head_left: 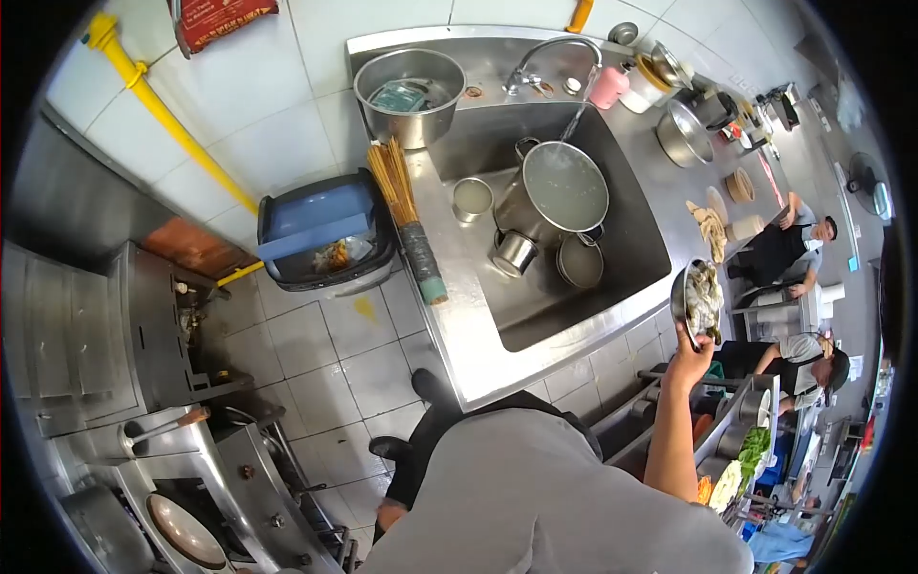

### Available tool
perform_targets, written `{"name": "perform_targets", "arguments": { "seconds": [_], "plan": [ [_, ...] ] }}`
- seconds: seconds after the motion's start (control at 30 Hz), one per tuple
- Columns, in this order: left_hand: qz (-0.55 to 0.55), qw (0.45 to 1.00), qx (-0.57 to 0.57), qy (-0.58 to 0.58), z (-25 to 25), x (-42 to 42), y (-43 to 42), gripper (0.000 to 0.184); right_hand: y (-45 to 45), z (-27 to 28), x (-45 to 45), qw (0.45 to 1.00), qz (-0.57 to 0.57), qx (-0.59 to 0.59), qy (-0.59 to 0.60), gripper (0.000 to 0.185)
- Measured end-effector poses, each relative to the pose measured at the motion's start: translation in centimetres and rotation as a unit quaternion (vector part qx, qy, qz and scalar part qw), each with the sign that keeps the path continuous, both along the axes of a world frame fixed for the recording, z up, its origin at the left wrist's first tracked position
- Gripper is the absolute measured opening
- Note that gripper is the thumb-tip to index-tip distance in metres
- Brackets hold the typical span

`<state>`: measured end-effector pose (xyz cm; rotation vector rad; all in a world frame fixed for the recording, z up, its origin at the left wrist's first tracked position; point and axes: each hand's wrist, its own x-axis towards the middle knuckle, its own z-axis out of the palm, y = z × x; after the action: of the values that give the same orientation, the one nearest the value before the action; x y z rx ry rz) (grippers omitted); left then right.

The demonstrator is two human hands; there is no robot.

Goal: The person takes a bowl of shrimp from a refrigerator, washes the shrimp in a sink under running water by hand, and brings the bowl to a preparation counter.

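My right hand [692, 360] grips the rim of a metal bowl [680, 304] at the right, beyond the sink's edge. Greyish-white, wet-looking raw food [705, 295] fills the bowl; I cannot make out its kind. Of my left arm only a small patch of skin [389, 518] shows beside my grey shirt, and the left hand is out of sight. In the steel sink [622, 258] stands a large pot [566, 187] of cloudy water, with water running into it from the faucet [559, 48]. A small pot [515, 253] and a round pan [580, 262] sit beside it.
A stick brush [411, 225] lies on the sink's left ledge, near a big pot [409, 96]. Below is a lidded bin [330, 277]. A stove with a wok [186, 529] stands lower left. Ingredient containers [755, 407] and two co-workers [789, 239] are on the right.
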<state>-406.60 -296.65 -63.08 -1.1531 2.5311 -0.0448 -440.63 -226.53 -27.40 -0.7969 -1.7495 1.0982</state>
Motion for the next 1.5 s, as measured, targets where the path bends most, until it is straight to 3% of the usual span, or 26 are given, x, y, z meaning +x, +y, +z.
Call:
{"name": "perform_targets", "arguments": {
  "seconds": [0.07, 0.1, 0.17, 0.23, 0.3, 0.33, 0.37, 0.4, 0.53, 0.6, 0.67, 0.77, 0.8, 0.83, 0.87, 0.93, 1.0, 1.07, 1.2, 1.3, 1.37, 1.5],
  "plan": [
    [0.173, 0.974, 0.101, 0.107, 5.6, 0.2, -6.9, 0.025, -0.3, 0.0, -0.5, 1.0, -0.018, 0.002, 0.0, 0.045],
    [0.26, 0.934, 0.153, 0.19, 8.6, 0.6, -11.5, 0.026, -0.3, 0.0, -0.8, 1.0, -0.017, 0.012, -0.006, 0.045],
    [0.41, 0.779, 0.273, 0.388, 15.8, 1.2, -20.9, 0.03, -0.1, -0.8, -1.2, 1.0, -0.008, 0.001, 0.012, 0.046],
    [0.479, 0.628, 0.365, 0.492, 22.0, 0.7, -27.1, 0.033, -0.4, -1.0, -1.6, 0.999, -0.01, 0.024, -0.021, 0.046],
    [0.512, 0.541, 0.428, 0.511, 25.9, -0.8, -29.9, 0.037, -0.6, -1.7, -1.7, 0.998, 0.007, 0.038, -0.041, 0.045],
    [0.536, 0.502, 0.449, 0.508, 27.3, -1.5, -30.4, 0.039, -0.7, -2.1, -1.6, 0.997, 0.008, 0.051, -0.054, 0.045],
    [0.495, 0.444, 0.461, 0.588, 25.4, -2.4, -30.5, 0.037, -1.1, -2.1, -1.4, 0.995, 0.006, 0.06, -0.08, 0.045],
    [0.548, 0.392, 0.471, 0.57, 26.3, -4.1, -30.5, 0.037, -1.3, -2.2, -1.3, 0.992, 0.006, 0.068, -0.105, 0.045],
    [0.553, 0.415, 0.393, 0.606, 27.5, -8.4, -26.1, 0.034, -0.3, -3.5, -0.7, 0.997, 0.063, -0.015, -0.052, 0.048],
    [0.499, 0.482, 0.423, 0.583, 28.0, -9.7, -23.1, 0.029, 0.4, -3.1, -0.4, 0.997, 0.064, -0.017, -0.045, 0.05],
    [0.461, 0.495, 0.464, 0.571, 30.5, -12.7, -17.1, 0.023, 2.6, -3.3, 0.4, 0.995, 0.057, 0.016, -0.082, 0.049],
    [0.347, 0.628, 0.39, 0.577, 35.7, -17.6, -6.9, 0.028, 6.9, -3.6, 1.4, 0.993, 0.079, 0.013, -0.081, 0.049],
    [0.32, 0.621, 0.414, 0.583, 34.4, -17.9, -7.8, 0.029, 8.4, -3.9, 1.8, 0.993, 0.084, 0.01, -0.078, 0.049],
    [0.27, 0.622, 0.464, 0.57, 34.4, -18.4, -7.7, 0.015, 10.0, -4.3, 2.1, 0.991, 0.09, 0.042, -0.086, 0.048],
    [0.222, 0.654, 0.464, 0.554, 35.6, -19.8, -5.2, 0.014, 11.8, -4.7, 2.5, 0.988, 0.096, 0.075, -0.095, 0.048],
    [0.152, 0.653, 0.466, 0.577, 42.9, -25.0, 10.5, 0.017, 14.9, -4.8, 3.1, 0.986, 0.102, 0.092, -0.097, 0.046],
    [0.117, 0.7, 0.472, 0.524, 45.3, -28.7, 18.8, 0.023, 17.0, -3.7, 3.4, 0.982, 0.141, 0.095, -0.077, 0.047],
    [0.079, 0.642, 0.57, 0.507, 45.5, -32.4, 26.9, 0.026, 19.3, -3.8, 3.6, 0.98, 0.16, 0.096, -0.072, 0.047],
    [0.033, 0.723, 0.581, 0.372, 43.6, -40.4, 41.3, 0.022, 22.1, -2.9, 3.5, 0.964, 0.21, 0.137, -0.084, 0.047],
    [-0.046, 0.667, 0.701, 0.246, 38.8, -46.9, 47.9, 0.021, 22.9, -3.0, 3.0, 0.966, 0.214, 0.105, -0.105, 0.048],
    [-0.059, 0.658, 0.727, 0.19, 35.8, -50.5, 51.2, 0.023, 23.1, -2.5, 2.7, 0.966, 0.208, 0.116, -0.104, 0.048],
    [0.012, 0.629, 0.768, 0.119, 33.7, -53.6, 57.9, 0.02, 22.4, -1.4, 3.0, 0.97, 0.179, 0.124, -0.11, 0.048]
  ]
}}
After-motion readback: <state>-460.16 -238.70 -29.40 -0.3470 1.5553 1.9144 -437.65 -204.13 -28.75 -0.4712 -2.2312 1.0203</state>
